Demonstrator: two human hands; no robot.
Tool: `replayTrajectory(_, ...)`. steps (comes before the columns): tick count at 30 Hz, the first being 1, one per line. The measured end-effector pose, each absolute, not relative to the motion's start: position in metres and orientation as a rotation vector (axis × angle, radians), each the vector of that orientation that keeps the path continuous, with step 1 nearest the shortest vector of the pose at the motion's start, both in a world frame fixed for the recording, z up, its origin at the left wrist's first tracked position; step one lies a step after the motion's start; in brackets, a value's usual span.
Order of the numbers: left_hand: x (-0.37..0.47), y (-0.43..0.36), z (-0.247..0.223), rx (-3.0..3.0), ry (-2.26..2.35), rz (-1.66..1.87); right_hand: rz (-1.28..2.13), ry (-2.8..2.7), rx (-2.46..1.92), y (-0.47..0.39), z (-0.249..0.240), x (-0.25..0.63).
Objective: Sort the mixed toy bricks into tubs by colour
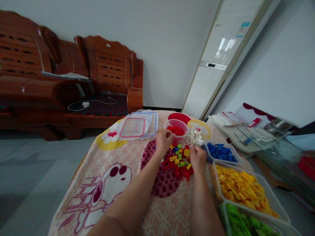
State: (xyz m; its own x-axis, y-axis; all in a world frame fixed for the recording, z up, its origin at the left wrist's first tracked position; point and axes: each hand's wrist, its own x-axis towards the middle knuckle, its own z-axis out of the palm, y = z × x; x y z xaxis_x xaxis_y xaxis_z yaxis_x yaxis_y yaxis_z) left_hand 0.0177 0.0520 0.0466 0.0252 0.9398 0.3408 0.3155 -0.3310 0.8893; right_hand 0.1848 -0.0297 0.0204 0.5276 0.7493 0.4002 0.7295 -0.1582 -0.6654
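Observation:
My left hand (164,141) is at the near left rim of a round clear bowl (167,133) with red toy bricks (177,130) in it. Its fingers are bent together, and whatever they pinch is too small to make out. On the table's cloth lies a mixed pile of small toy bricks (181,162), mostly red, with yellow, green and a few blue ones. At the pile's right edge is my right hand (198,157), fingers closed; anything between them is hidden. White bricks (195,137) lie loose just beyond it.
To the right stand clear tubs of blue bricks (221,152), yellow bricks (242,186) and green bricks (246,221). Clear lids (133,127) are stacked at the far left of the table. A glass-topped stand (273,154) is beside the table on the right.

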Motion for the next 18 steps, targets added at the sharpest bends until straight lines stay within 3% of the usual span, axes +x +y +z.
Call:
replayTrajectory(6,0.004,0.054,0.058,1.833,1.253,1.147,0.043,-1.221,-1.900,-0.031,0.023,0.185)
replayTrajectory(18,-0.005,0.042,0.067,2.407,1.104,0.199,0.041,-1.223,-1.891,-0.031,0.024,0.183)
